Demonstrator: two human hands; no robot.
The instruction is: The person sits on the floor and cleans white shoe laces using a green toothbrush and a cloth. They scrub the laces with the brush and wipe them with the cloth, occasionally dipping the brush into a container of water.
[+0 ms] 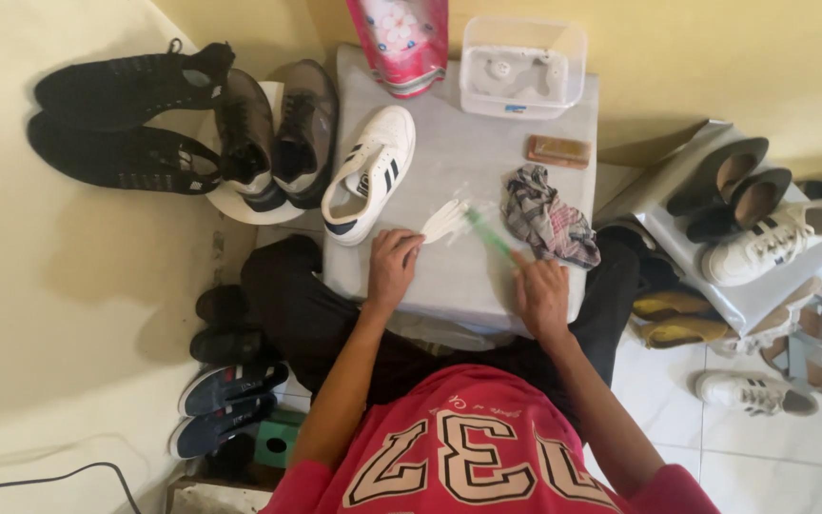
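The left hand rests near the front edge of the grey tabletop, its fingers curled loosely and its fingertips touching the lower end of a bundle of white shoelaces that fans out toward the upper right. The right hand lies near the front right corner of the tabletop, fingers partly bent, with the forefinger and thumb closed on the near end of a green-handled brush; the brush slants up and left so that its far end meets the shoelaces. The two hands sit apart, with bare tabletop between them. Just beside the right hand, above it, lies a crumpled checked cloth. A white sneaker with dark stripes lies on the left part of the tabletop, toe pointing toward the person, near the left hand but not touching it. At the back stand a pink pouch and a clear plastic box, with a small brown block in front of the box.
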